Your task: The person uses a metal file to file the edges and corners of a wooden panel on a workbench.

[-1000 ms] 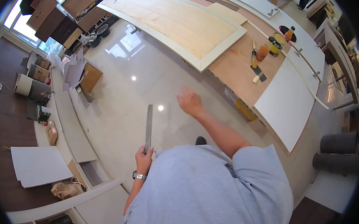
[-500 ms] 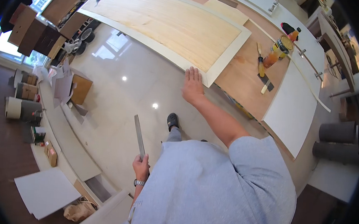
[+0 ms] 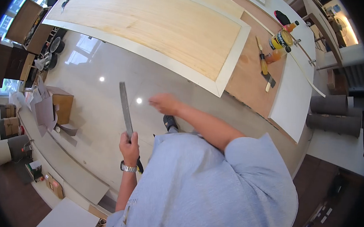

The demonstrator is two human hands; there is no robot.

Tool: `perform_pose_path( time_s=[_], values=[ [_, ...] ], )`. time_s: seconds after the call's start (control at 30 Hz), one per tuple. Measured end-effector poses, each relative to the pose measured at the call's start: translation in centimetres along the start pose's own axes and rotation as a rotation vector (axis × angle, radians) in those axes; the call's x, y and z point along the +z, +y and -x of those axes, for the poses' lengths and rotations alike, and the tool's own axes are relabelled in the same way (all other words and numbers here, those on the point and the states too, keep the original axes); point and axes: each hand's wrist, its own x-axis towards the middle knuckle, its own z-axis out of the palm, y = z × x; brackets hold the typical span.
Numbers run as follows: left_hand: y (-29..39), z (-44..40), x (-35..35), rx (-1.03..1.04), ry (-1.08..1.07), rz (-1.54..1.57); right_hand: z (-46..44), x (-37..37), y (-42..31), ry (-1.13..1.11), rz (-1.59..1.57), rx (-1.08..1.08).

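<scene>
My left hand (image 3: pixel 129 148) is closed around a long flat metal file (image 3: pixel 125 109), whose blade points up and away over the floor. A black and yellow handle end shows below the hand, by the metal watch. My right hand (image 3: pixel 164 104) is in mid-air to the right of the blade, apart from it. Its fingers are slightly blurred and loosely bent, with nothing visible in them. Ahead lies a pale wood panel with a white frame (image 3: pixel 172 72) on the workbench (image 3: pixel 251 84). Neither hand touches the panel.
On the bench's right side are a yellow can (image 3: pixel 281 39), an orange bottle (image 3: pixel 274 56), a brush (image 3: pixel 263 64) and a dark scraper (image 3: pixel 268 80). A cardboard box (image 3: pixel 61 105) stands on the floor at left. Dark rolls (image 3: pixel 333 123) lie at right.
My right hand has left the panel's front corner and moved left and down toward the file. My left hand has raised the file. The view has shifted.
</scene>
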Motion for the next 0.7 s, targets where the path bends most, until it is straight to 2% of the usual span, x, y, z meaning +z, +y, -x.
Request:
perform_pose_path(
  time_s=[0.07,0.13,0.2,0.27,0.3,0.37,0.4,0.47,0.57,0.63,0.7],
  values=[
    [1.1,-1.7,1.3,-0.015,-0.066,0.069,4.0,-1.0,3.7,0.303,-0.124,-0.034],
    [1.0,-3.2,2.9,-0.017,-0.13,0.09,7.0,-5.3,5.7,0.548,0.027,-0.136],
    [1.5,-3.8,4.2,-0.038,-0.225,0.033,9.2,-7.2,9.5,0.842,0.046,0.033],
    [2.8,-4.2,5.6,-0.04,-0.308,-0.055,10.3,-9.3,12.8,0.943,0.178,0.196],
    [0.4,-4.7,6.6,0.073,-0.313,-0.129,10.5,-10.1,14.1,0.972,0.222,0.224],
    [0.8,-4.6,8.1,0.164,-0.324,-0.204,10.8,-11.7,15.8,1.032,0.309,0.278],
    [1.3,-4.5,9.1,0.209,-0.329,-0.242,10.8,-12.3,15.9,0.979,0.299,0.233],
    [2.3,-3.9,10.3,0.186,-0.31,-0.27,10.8,-13.2,15.5,0.866,0.272,0.143],
    [2.5,-2.8,11.9,0.172,-0.242,-0.242,11.1,-11.8,14.3,0.587,0.208,-0.112],
    [1.9,-1.9,12.7,0.154,-0.169,-0.2,11.7,-10.4,12.2,0.612,0.306,-0.129],
    [2.8,-0.7,13.3,-0.029,-0.13,-0.152,11.2,-10.1,11.5,0.635,0.35,-0.141]
  ],
)
